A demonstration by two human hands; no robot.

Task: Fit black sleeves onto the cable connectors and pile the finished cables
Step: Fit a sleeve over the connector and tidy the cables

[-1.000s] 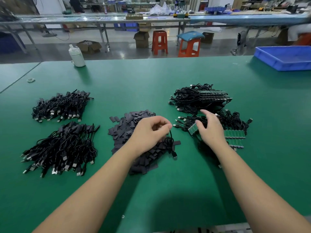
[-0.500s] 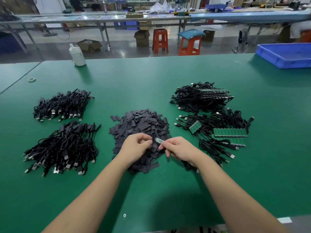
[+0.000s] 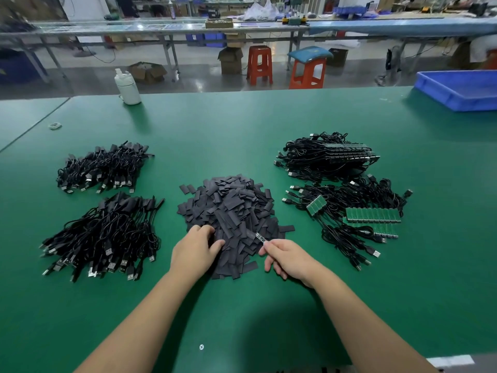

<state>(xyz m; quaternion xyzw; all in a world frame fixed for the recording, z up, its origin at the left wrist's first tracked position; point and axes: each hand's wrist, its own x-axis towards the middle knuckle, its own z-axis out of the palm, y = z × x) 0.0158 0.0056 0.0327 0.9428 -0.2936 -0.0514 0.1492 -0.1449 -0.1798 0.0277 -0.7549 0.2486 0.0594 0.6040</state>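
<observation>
Left hand (image 3: 194, 251): laid on the 7 o'clock edge of the sleeve pile, fingers curled down into the loose sleeves; whether one sleeve is pinched cannot be told.
Right hand (image 3: 289, 261): a small connector board (image 3: 260, 237) is pinched between thumb and forefinger, its tip pointed toward 10 o'clock over the pile's near right edge; the other fingers are loosely curled.
Sleeve pile (image 3: 231, 214): a heap of flat black sleeves is spread at the centre of the green table (image 3: 269, 125), between the two hands and beyond them.
Unsleeved cables (image 3: 357, 211): found at 2 o'clock from the pile, with rows of bare green boards shown among black cords.
Far bundle (image 3: 328, 157): stacked at 1 o'clock, just behind the unsleeved cables.
Finished cables: two heaps are seen on the left, one at 9 o'clock (image 3: 105, 235), one at 10 o'clock (image 3: 102, 168).
White bottle (image 3: 127, 87): stood upright at 11 o'clock near the table's far edge.
Blue tray (image 3: 462, 90): set at the far right corner.
</observation>
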